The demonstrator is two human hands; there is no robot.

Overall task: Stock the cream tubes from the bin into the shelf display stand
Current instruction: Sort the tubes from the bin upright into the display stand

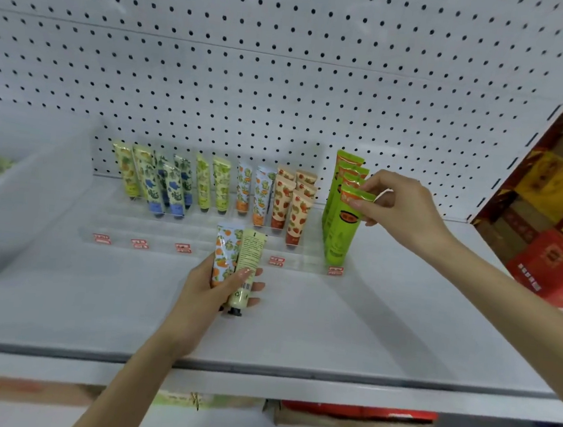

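1. The right hand point(401, 204) pinches the crimped top of the front green tube point(343, 233) between thumb and fingers point(375, 185). This is likely to steady it upright in the rightmost lane of the display stand point(168, 236), in front of 3 more green ones.
2. The left hand point(210, 292) grips 2 tubes, caps down, just before the stand: an orange-print tube point(224, 252) and a pale yellow tube point(250, 255). They are probably held ready for their own lanes.
3. The bin point(17, 194) sits on the shelf point(331, 321) at the far left, well apart from both hands.
4. The other lanes hold tubes grouped by print.
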